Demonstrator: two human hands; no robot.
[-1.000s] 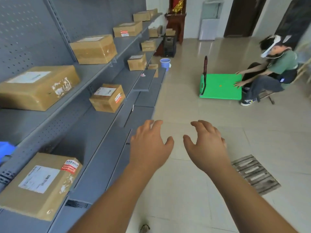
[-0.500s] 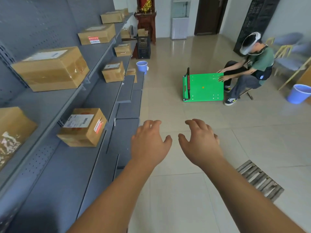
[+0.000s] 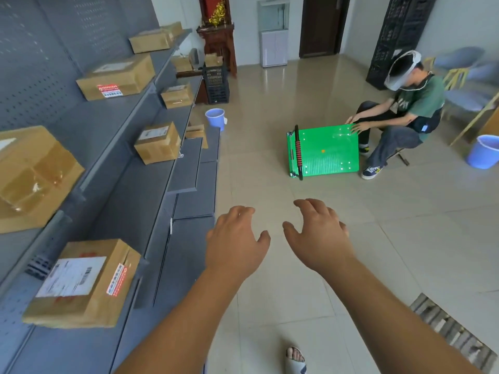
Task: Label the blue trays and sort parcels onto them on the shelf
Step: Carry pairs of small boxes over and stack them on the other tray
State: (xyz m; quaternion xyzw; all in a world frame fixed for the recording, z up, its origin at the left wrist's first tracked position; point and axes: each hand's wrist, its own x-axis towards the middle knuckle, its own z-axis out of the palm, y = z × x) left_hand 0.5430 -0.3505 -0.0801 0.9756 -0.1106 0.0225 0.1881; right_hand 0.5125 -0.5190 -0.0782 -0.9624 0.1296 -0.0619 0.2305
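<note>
My left hand (image 3: 236,238) and my right hand (image 3: 320,233) hang in front of me over the tiled floor, fingers loosely spread, holding nothing. To the left runs a grey metal shelf (image 3: 129,190) with several cardboard parcels on it. The nearest parcel (image 3: 83,284) lies on the lower board, with a white label and a red sticker. A larger parcel (image 3: 32,176) sits on the board above. Further along stand a smaller parcel (image 3: 158,143) and a flat parcel (image 3: 116,76). No blue tray is in view.
A seated person (image 3: 399,114) in a green shirt holds a green flat trolley (image 3: 324,151) on the floor ahead. Blue buckets stand by the shelf (image 3: 215,117) and at the right edge (image 3: 484,151). A black crate (image 3: 216,85) stands at the shelf's end, a floor grate (image 3: 453,333) lower right.
The view has swung right and moved along the shelf, so the parcels have slid left and nearer. Both hands stay in front of me, empty and spread as before.
</note>
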